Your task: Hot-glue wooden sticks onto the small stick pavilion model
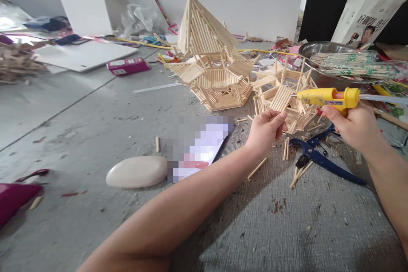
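Pinched in my left hand is a small panel of wooden sticks, in front of a low stick frame. My right hand is wrapped round a yellow glue gun, whose nozzle points left at the panel's upper right edge; whether they touch is unclear. A clear glue stick juts from the gun's back. Left of the frame stands a larger stick structure with a tall pointed roof.
Blue cutters and loose sticks lie below my hands. A phone rests beside a pale oval object. At the back right are a metal bowl of bagged sticks and a white bag.
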Available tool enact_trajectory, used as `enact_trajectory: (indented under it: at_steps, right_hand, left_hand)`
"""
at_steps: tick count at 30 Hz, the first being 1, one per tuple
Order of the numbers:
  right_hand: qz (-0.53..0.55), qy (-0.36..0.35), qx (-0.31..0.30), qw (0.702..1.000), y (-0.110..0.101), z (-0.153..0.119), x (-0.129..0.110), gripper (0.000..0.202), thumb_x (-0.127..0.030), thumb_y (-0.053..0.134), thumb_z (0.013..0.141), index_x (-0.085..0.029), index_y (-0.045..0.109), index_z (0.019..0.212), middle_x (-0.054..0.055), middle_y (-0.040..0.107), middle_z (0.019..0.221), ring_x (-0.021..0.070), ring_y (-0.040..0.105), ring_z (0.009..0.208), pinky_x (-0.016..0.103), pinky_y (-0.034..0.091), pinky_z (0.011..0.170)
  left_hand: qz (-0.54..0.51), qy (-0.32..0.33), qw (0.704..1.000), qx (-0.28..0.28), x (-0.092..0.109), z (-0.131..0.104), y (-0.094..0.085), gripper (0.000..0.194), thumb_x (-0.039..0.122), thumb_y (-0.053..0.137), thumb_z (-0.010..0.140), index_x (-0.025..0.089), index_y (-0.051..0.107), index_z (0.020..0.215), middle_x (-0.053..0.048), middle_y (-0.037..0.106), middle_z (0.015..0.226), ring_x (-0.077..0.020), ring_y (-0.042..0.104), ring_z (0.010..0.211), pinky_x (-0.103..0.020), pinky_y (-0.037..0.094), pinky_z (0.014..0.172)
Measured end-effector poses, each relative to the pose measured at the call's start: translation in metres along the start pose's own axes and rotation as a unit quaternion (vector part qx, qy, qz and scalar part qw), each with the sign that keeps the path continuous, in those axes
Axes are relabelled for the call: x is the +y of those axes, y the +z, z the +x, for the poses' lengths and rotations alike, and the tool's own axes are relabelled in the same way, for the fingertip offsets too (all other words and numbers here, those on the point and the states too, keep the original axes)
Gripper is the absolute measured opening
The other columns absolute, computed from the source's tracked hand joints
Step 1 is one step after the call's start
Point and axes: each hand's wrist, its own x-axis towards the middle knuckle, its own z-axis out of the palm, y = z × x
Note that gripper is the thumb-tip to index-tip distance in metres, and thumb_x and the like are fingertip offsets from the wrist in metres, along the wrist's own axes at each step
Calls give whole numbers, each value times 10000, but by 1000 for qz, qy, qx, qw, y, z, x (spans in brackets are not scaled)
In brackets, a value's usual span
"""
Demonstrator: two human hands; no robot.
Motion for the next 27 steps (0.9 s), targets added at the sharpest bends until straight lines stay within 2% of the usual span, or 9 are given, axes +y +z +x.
enact_trajectory:
  at_steps: [7,15,22,27]
  right_hand:
    - [-60,-34,35,997,-6,-1,3,425,-570,428,800,-217,656,739,76,629,670,261,606,690,391,430,619]
    - [-89,-36,26,995,2,-3,2,457,-562,425,806,-185,680,765,98,654,671,269,622,691,409,449,624]
    - [-70,-52,32,996,6,-2,3,402,-505,443,817,-192,694,797,91,667,693,265,629,720,404,458,641]
    - [-80,-46,39,995,1,-2,3,448,-557,420,807,-197,682,766,87,667,681,258,627,701,393,455,630]
  left_hand:
    - [-6,-3,1000,0,2,0,1,221,266,625,755,154,492,618,64,523,449,-21,379,314,-167,253,335]
    - [-9,-5,1000,0,2,1,1,220,256,618,765,152,491,619,61,519,446,-20,374,311,-166,242,330]
    - [-9,-11,1000,8,2,0,2,234,283,644,743,157,490,620,63,519,444,-21,370,313,-168,247,334]
    - [-12,-11,1000,9,2,0,2,224,285,642,735,162,492,624,63,521,441,-25,371,316,-170,248,332]
